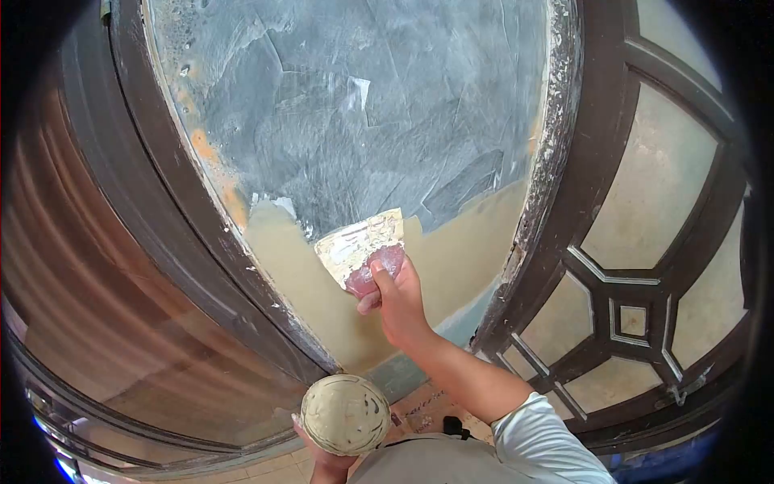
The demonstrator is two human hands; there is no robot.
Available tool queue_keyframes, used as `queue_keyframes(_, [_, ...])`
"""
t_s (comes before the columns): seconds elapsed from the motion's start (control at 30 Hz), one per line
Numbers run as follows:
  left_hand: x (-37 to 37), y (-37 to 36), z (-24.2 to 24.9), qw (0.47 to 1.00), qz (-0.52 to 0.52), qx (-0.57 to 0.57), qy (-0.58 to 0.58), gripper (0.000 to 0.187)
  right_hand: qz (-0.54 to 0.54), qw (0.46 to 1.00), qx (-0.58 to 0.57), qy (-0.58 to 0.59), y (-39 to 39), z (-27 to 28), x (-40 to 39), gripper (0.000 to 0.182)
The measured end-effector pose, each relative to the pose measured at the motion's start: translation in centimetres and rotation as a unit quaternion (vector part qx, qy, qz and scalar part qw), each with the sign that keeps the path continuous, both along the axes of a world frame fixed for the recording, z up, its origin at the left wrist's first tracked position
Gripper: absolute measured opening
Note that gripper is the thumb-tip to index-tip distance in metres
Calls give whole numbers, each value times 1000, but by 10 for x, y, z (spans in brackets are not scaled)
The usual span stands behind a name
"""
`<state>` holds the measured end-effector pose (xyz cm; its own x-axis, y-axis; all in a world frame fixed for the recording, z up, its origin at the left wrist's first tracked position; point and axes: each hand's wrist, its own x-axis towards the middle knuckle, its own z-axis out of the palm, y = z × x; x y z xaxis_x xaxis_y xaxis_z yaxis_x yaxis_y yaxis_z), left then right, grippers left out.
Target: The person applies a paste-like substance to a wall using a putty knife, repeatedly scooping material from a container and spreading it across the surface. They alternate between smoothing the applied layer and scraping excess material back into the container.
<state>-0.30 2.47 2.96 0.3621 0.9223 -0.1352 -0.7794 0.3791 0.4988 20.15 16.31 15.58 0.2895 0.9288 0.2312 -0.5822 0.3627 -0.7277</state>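
Note:
My right hand (397, 300) is closed around the reddish handle of a putty knife (360, 240). Its wide blade, smeared with cream putty, lies against the wall where the cream coat (322, 298) meets the bare grey surface (387, 121). Low in the view, my left hand (322, 460) supports a round, cream, putty-smeared tub (345, 414) at waist height. Most of the left fingers are hidden beneath and behind the tub. I cannot make out how deep the tub is.
A dark wooden frame (218, 242) with a brown curtain (105, 274) behind glass borders the wall on the left. To the right stands a dark panelled wooden door (617, 278) beside a paint-spattered edge (542, 177). Floor tiles (423, 403) show below.

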Motion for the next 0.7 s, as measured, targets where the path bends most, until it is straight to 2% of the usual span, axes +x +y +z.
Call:
queue_keyframes(0.13, [-1, -1, 1, 998, 20, 36, 43, 92, 22, 1000, -18, -4, 3, -7, 2, 23])
queue_keyframes(0.23, [-1, -3, 12, 998, -8, 48, 44, 91, 2, 1000, -9, -9, 3, -19, 4, 23])
queue_keyframes(0.3, [-3, -6, 10, 971, 41, 150, 179, 91, 11, 997, -72, -36, -3, -42, 8, 24])
queue_keyframes(0.33, [-5, -5, 6, 971, 40, 151, 179, 91, 7, 994, -103, -46, -5, -63, 10, 20])
queue_keyframes(0.4, [-10, -2, -9, 999, 7, 30, 11, 90, -16, 987, -146, -66, -8, -133, 11, 17])
queue_keyframes(0.43, [-12, -2, -13, 999, 6, 30, 10, 90, -33, 984, -157, -73, -13, -173, 10, 16])
queue_keyframes(0.47, [-15, -2, -16, 995, 14, 64, 74, 90, -5, 980, -187, -68, -25, -205, 14, 16])
queue_keyframes(0.5, [-16, -2, -19, 985, 22, 99, 137, 90, 22, 974, -215, -63, -38, -227, 20, 16])
queue_keyframes(0.53, [-16, -2, -23, 986, 21, 101, 135, 90, 20, 975, -214, -64, -49, -240, 24, 16])
queue_keyframes(0.6, [-16, 1, -32, 997, 23, 47, 53, 90, -5, 949, -294, -114, -59, -250, 29, 16])
queue_keyframes(0.7, [-23, 5, -56, 995, 23, 72, 72, 91, -17, 971, -216, -103, -53, -184, 30, 17])
